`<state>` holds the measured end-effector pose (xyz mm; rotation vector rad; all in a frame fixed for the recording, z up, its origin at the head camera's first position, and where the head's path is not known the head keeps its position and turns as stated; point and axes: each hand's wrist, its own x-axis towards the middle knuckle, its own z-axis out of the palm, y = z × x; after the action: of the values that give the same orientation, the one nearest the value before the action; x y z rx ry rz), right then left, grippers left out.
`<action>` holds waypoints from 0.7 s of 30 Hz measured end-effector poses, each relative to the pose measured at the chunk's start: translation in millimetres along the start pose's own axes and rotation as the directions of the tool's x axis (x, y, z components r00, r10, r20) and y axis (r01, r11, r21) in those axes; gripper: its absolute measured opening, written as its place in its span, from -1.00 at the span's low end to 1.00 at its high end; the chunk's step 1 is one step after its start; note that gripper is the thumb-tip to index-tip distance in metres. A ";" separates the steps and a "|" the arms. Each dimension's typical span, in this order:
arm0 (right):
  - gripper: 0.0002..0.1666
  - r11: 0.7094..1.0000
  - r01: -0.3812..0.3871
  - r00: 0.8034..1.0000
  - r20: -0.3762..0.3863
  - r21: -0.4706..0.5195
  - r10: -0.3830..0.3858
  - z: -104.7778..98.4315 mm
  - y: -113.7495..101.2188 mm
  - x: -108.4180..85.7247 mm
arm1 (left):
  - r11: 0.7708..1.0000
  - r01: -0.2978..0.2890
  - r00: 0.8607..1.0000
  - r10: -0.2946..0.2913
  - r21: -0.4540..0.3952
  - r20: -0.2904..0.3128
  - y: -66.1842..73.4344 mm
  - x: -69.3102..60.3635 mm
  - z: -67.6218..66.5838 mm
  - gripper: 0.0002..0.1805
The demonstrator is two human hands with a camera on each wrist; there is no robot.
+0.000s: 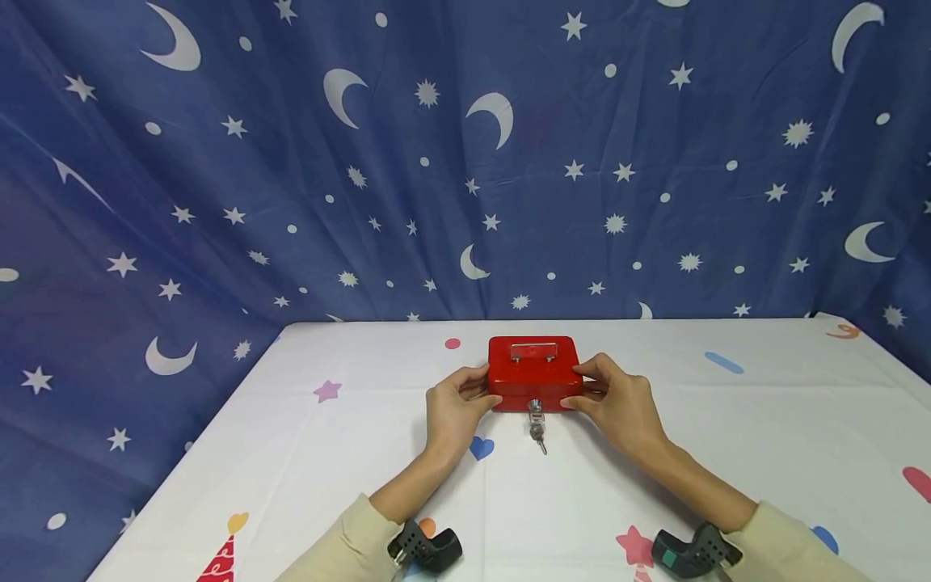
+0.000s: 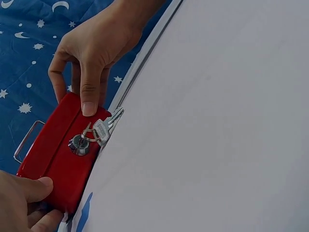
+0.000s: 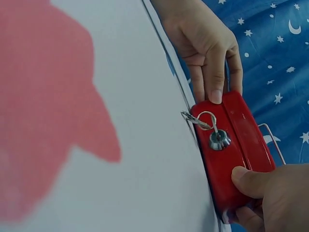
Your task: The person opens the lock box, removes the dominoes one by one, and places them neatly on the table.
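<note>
A red metal cash box (image 1: 534, 372) with its lid down and a wire carry handle (image 1: 534, 351) on top is near the table's far side, its lock side toward me. Keys on a ring (image 1: 537, 432) hang from the round lock (image 1: 535, 405), one key inserted. My left hand (image 1: 454, 408) grips the box's left end, thumb on the front face. At the right end my right hand (image 1: 618, 400) grips it likewise, thumb on the front. In the left wrist view the keys (image 2: 102, 129) dangle by the lock. Some fingertips are hidden behind the box.
A white tablecloth (image 1: 349, 453) printed with coloured shapes covers the table. Behind it hangs a blue curtain (image 1: 407, 202) with moons and stars. Black wrist cameras (image 1: 429, 550) are strapped over the sleeves.
</note>
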<state>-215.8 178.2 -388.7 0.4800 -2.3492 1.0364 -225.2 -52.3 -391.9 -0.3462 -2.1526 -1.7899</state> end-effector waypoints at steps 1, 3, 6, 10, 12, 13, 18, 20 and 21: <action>-0.44 1.000 -0.005 1.000 0.003 0.001 0.005 0.1 0.2 -0.3 | 1.000 -0.003 1.000 0.002 0.007 0.004 -0.5 -0.3 -0.1 -0.55; -0.43 1.000 -0.016 1.000 0.009 0.001 0.016 0.1 0.5 -0.7 | 1.000 -0.003 1.000 0.002 0.019 0.010 -1.5 -0.7 0.0 -0.55; -0.41 0.999 -0.038 0.999 0.016 -0.002 0.038 -0.3 1.0 -1.4 | 0.999 0.001 1.000 -0.002 0.041 0.019 -1.8 -0.8 0.7 -0.53; -0.39 0.997 -0.069 0.998 0.014 -0.018 0.069 -0.7 1.0 -1.5 | 0.997 -0.001 1.000 -0.001 0.076 0.023 -0.5 -0.3 0.8 -0.54; -0.37 0.996 -0.083 0.997 0.008 -0.020 0.083 -0.8 1.2 -1.6 | 0.995 -0.004 1.000 0.002 0.097 0.020 0.3 -0.2 0.6 -0.56; -0.36 0.996 -0.086 0.996 0.007 -0.022 0.086 -0.8 1.4 -1.7 | 0.994 -0.007 1.000 0.005 0.107 0.016 0.6 -0.3 0.3 -0.56; -0.36 0.995 -0.097 0.995 0.011 -0.003 0.097 -0.8 2.3 -1.7 | 0.989 -0.037 0.999 0.036 0.141 0.006 0.3 -0.9 -1.1 -0.60; -0.36 0.995 -0.097 0.995 0.012 0.001 0.097 -0.8 2.3 -1.6 | 0.989 -0.046 0.999 0.045 0.141 0.004 -0.5 -1.3 -1.8 -0.61; -0.36 0.995 -0.095 0.995 0.013 0.004 0.095 -0.7 2.2 -1.4 | 0.989 -0.052 0.999 0.053 0.141 0.002 -0.9 -1.4 -2.2 -0.62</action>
<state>-215.5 180.4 -390.4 0.3811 -2.4021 1.0849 -224.1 -54.6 -392.9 -0.3633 -2.2322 -1.5992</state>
